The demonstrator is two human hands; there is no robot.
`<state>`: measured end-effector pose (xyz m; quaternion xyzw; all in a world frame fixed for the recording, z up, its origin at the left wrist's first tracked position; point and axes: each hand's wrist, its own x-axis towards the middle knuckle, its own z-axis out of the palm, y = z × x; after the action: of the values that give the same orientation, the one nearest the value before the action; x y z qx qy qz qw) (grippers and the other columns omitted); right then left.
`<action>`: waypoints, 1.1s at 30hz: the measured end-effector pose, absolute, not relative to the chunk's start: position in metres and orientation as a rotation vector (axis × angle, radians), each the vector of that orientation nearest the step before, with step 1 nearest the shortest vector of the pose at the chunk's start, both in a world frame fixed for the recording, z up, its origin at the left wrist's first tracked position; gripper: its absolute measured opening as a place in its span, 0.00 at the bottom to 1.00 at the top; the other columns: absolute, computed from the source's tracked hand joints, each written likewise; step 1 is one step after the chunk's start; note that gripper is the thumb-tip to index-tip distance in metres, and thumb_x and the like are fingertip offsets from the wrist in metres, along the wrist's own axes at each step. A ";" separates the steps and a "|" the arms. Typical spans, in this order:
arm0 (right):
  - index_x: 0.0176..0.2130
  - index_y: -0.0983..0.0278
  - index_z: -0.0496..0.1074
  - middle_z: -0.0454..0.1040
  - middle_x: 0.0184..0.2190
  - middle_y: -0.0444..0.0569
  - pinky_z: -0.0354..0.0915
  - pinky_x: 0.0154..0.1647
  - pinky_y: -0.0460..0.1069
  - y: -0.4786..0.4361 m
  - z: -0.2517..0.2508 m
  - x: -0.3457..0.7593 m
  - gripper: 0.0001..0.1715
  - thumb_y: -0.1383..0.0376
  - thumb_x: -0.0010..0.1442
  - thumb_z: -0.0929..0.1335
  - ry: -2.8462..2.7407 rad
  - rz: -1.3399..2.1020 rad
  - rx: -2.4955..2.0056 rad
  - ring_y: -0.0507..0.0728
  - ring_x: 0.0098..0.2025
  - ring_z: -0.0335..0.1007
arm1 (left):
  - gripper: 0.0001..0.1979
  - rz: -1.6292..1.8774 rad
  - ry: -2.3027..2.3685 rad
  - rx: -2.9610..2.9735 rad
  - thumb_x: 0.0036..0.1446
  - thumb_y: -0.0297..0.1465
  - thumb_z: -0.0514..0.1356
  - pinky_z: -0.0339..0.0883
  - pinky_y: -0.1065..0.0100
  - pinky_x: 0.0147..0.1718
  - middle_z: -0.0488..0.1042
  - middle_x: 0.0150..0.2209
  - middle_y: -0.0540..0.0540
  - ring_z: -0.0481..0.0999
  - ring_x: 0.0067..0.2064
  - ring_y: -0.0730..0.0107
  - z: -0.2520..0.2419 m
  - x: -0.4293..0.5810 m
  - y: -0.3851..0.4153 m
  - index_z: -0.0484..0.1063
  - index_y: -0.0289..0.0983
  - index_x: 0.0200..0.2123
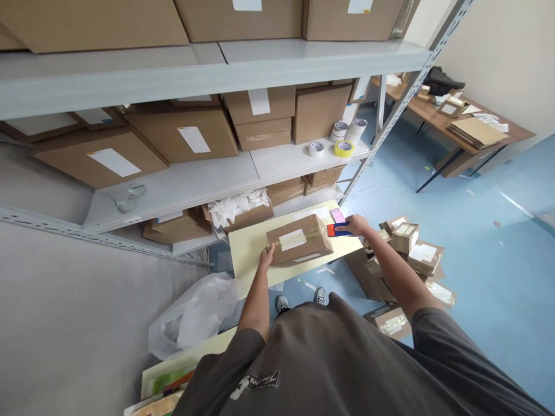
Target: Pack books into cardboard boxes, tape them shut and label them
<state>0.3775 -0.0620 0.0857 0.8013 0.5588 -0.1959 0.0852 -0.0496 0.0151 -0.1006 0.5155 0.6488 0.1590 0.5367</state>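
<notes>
A small cardboard box [299, 245] with a white label and clear tape lies on a pale yellow board [247, 245] in front of me. My left hand [267, 256] presses on the box's near left corner, fingers curled against it. My right hand [356, 225] is closed round a red and blue tape dispenser [336, 229], held against the right end of the box.
Grey metal shelving [208, 69] holds many cardboard boxes, and tape rolls [342, 147] sit on a middle shelf. A pile of small taped boxes [407, 248] lies on the blue floor at right. A clear plastic bag [195, 315] sits at lower left. A wooden desk [468, 127] stands far right.
</notes>
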 end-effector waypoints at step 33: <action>0.46 0.70 0.83 0.82 0.47 0.70 0.70 0.48 0.55 -0.046 0.089 0.323 0.42 0.34 0.55 0.76 1.633 -0.509 2.432 0.71 0.52 0.80 | 0.26 0.453 1.815 1.542 0.77 0.45 0.46 0.70 0.57 0.55 0.82 0.56 0.31 0.80 0.59 0.46 -0.007 -0.048 0.010 0.75 0.35 0.59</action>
<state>0.3233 -0.0460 0.0885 0.8151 0.5472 -0.1707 0.0842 -0.0485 0.0097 -0.0072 0.5955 0.7011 0.1750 0.3512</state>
